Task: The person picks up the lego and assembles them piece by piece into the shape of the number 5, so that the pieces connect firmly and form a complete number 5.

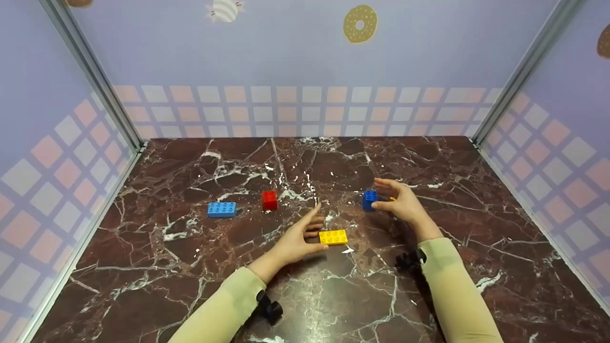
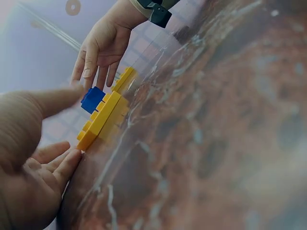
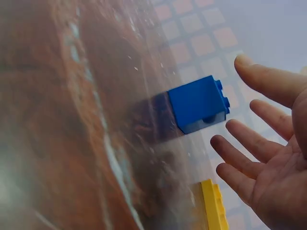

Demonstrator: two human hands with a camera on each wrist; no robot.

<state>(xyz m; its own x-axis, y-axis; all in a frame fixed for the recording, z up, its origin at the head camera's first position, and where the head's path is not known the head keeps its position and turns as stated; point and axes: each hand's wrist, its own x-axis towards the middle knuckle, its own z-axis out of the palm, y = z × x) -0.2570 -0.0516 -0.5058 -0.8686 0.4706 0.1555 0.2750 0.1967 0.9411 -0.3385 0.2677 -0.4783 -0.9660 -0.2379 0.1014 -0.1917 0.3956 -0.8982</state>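
A flat yellow plastic brick with studs (image 1: pixel 333 237) lies on the dark red-brown, marble-patterned table (image 1: pixel 143 295), below the centre of the head view. The left hand (image 1: pixel 296 240) is at its left side, fingers and thumb spread apart; whether they touch it, I cannot tell. Up and to the right, a dark blue upright studded brick (image 1: pixel 369 200) stands just beside the right hand (image 1: pixel 405 206), whose fingers are also apart. A second yellow brick (image 2: pixel 124 79) is partly hidden by that hand. Left of centre stand a red studded brick (image 1: pixel 269 200) and, farther left, a light blue oblong brick (image 1: pixel 221 209).
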